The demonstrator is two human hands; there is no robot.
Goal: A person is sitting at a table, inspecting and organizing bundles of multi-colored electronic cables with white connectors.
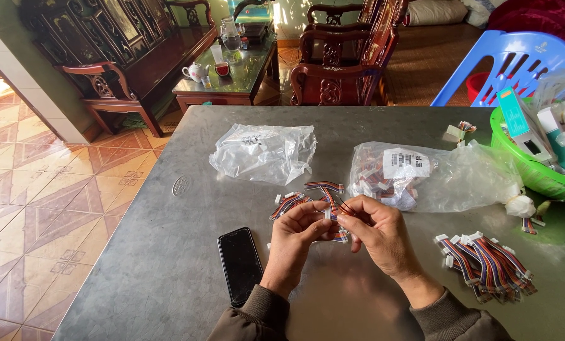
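Both hands meet over the middle of the grey metal counter [169, 265]. The left hand [295, 237] and the right hand [380, 237] each pinch the same short multicoloured ribbon cable [333, 218], fingertips closed on it just above the surface. A few loose cables [292, 202] of the same kind lie just beyond the knuckles. A black phone [239, 264] rests face up beside the left wrist. Farther back sit a crumpled clear bag [263, 151] and a second bag of cables [415, 177]. A stacked bundle of finished cables [487, 265] lies to the right, near a green basket [522, 170].
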